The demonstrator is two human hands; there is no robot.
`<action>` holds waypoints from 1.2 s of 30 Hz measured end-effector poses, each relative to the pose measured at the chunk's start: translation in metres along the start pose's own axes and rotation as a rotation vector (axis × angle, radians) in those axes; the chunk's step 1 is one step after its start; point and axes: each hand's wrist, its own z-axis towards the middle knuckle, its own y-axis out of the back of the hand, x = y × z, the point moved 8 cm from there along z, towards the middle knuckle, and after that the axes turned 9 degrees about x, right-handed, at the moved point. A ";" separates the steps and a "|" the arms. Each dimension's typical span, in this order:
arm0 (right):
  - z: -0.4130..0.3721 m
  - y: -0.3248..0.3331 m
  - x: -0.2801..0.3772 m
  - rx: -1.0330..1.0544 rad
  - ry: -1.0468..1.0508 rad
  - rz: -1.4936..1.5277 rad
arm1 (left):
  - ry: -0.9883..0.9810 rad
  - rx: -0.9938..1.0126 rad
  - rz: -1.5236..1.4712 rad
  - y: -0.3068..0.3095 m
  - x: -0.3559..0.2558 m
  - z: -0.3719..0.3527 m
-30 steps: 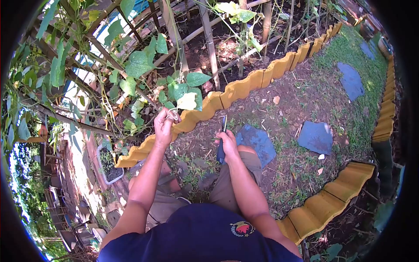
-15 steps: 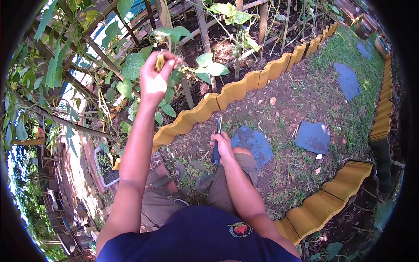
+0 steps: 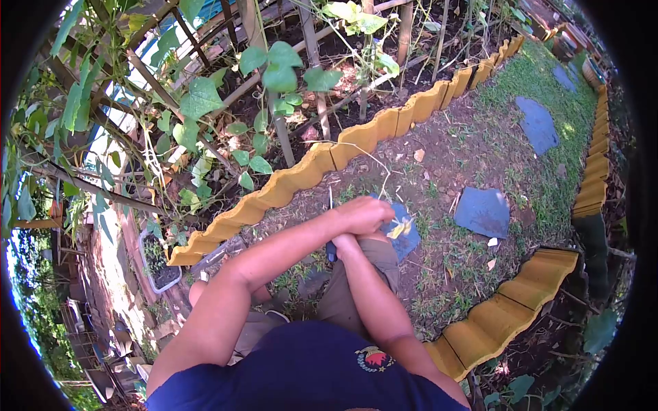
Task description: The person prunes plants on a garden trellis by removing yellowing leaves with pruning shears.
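My left hand (image 3: 367, 216) is closed around a thin, cut-looking vine stem (image 3: 385, 175) with a withered yellow leaf (image 3: 401, 228) sticking out past the fingers. The stem curves up and back toward the yellow edging. Just below, partly covered by the left wrist, my right hand (image 3: 346, 244) grips a slim black-handled tool (image 3: 331, 252). Its thin end points away from me beyond my left forearm; the exact kind of tool is not clear. Both hands are over my right knee, near a blue-grey stepping stone (image 3: 410, 241).
A wavy yellow tile edging (image 3: 295, 179) borders the bed, where climbing vines (image 3: 202, 99) grow on wooden stakes (image 3: 315, 61). More flat stones (image 3: 482, 212) lie in the soil and grass to the right. Another yellow edging (image 3: 507, 308) runs at lower right. A grey-rimmed planter (image 3: 144, 253) stands left.
My left hand has come down and right from the vines to beside my right hand, bringing the yellow leaf and stem along. My right hand has stayed nearly in place with the tool.
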 end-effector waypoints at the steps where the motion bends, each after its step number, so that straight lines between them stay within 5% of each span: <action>1: -0.006 0.000 0.002 0.016 0.010 -0.018 | 0.030 -0.100 -0.109 0.011 0.008 -0.006; 5: -0.067 0.014 0.097 0.016 0.059 0.159 | 0.269 -0.431 -0.192 0.048 0.038 -0.059; 8: -0.071 0.018 0.086 0.060 -0.159 0.105 | 0.544 -0.614 -0.032 0.080 0.025 -0.138; 10: -0.074 0.025 0.084 0.011 -0.182 0.133 | 0.828 -0.628 0.122 0.075 0.039 -0.203; 12: -0.072 0.031 0.082 -0.020 -0.181 0.126 | 1.160 -0.283 0.044 0.050 0.047 -0.264; 14: -0.068 0.034 0.080 -0.034 -0.165 0.130 | 1.194 0.061 0.000 -0.007 0.064 -0.312; 17: -0.065 0.034 0.077 -0.032 -0.168 0.146 | 1.093 -0.066 -0.107 -0.057 0.054 -0.345; 22: -0.059 0.030 0.063 -0.027 -0.223 0.102 | 1.033 -0.185 -0.184 -0.043 -0.002 -0.347; 28: -0.055 0.023 0.065 -0.056 -0.166 0.093 | 1.051 -0.659 -0.649 0.018 -0.039 -0.437; 30: -0.062 0.023 0.074 -0.059 -0.189 0.071 | 0.937 -0.836 -0.563 0.042 -0.049 -0.492; 36: -0.064 0.014 0.084 -0.051 -0.212 0.124 | 1.028 -1.537 -0.421 0.080 -0.104 -0.669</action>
